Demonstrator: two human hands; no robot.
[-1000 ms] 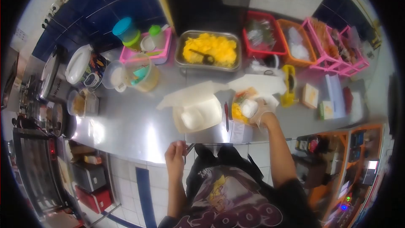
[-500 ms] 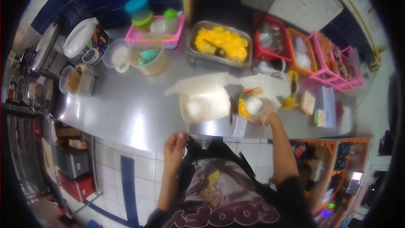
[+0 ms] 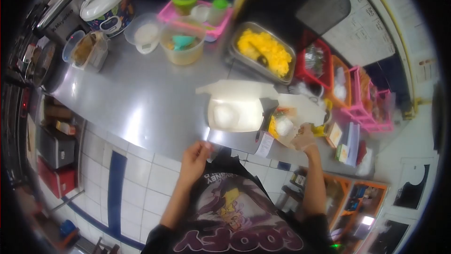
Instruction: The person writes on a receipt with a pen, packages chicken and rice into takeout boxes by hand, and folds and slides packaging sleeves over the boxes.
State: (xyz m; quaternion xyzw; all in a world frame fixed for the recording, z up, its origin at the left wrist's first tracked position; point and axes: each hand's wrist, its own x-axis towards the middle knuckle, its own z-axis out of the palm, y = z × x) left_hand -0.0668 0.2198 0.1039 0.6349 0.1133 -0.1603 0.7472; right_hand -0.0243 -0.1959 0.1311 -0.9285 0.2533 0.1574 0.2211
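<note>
My right hand (image 3: 304, 139), in a clear glove, is closed at the right side of an open paper box (image 3: 305, 108); what its fingers hold is too small to make out. That box contains a white mound of rice (image 3: 284, 126) and yellow food (image 3: 273, 125). To its left, another open box (image 3: 249, 113) has a white mound (image 3: 226, 114) inside. My bare left hand (image 3: 196, 156) is at the counter's front edge, fingers curled together, their contents hidden. A paper slip (image 3: 265, 145) and a pen (image 3: 258, 135) are between the boxes.
A metal tray (image 3: 229, 58) of yellow food stands behind the boxes. Further right are a red basket (image 3: 300, 68), an orange basket (image 3: 339, 102) and pink baskets (image 3: 371, 123). At the back left are a tub with a turquoise scoop (image 3: 182, 56) and a rice cooker (image 3: 107, 7).
The view has turned and shifted. My right hand has moved from over the food to the right side of its box. My left hand stays near the counter edge.
</note>
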